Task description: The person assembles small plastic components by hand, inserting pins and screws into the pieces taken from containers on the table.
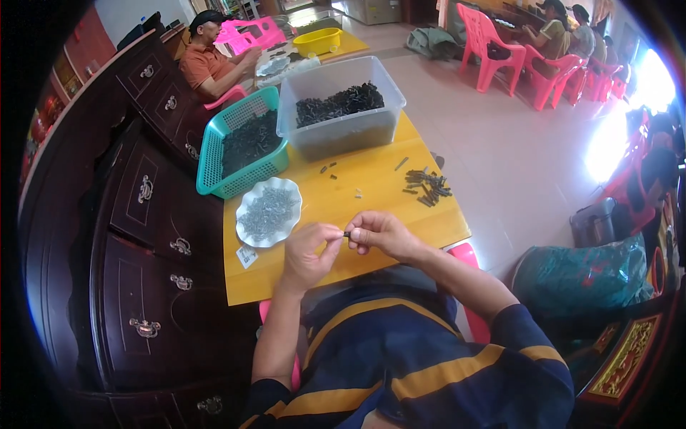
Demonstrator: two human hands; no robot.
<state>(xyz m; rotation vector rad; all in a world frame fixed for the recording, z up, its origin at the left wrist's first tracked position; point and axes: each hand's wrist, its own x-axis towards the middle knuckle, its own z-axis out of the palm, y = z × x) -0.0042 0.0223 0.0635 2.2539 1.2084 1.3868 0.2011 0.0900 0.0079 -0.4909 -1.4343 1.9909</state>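
Now pinching a small dark piece [347, 234] from 2 sides, with thumb and fingertips of the left hand [312, 252] and right hand [377, 233] closed on it over the near part of the yellow table [386, 196]. Sitting close to the near edge. Hemmed at left by a dark wooden cabinet [136, 286], at far by a teal basket [246, 182] and a clear plastic bin [343, 145]. Opening at right, past a pile of dark tubes [431, 187] near the edge, onto tiled floor [493, 157]. Set left of the hands: a scalloped white plate [241, 220] of tiny clear pieces [269, 212]. Ranged farther off: pink plastic chairs [486, 64], a yellow basin [318, 43] and seated people [207, 61]. Cannot read the small white card [246, 257] beside the plate, nor reddish print on the teal bag [582, 275] at right.
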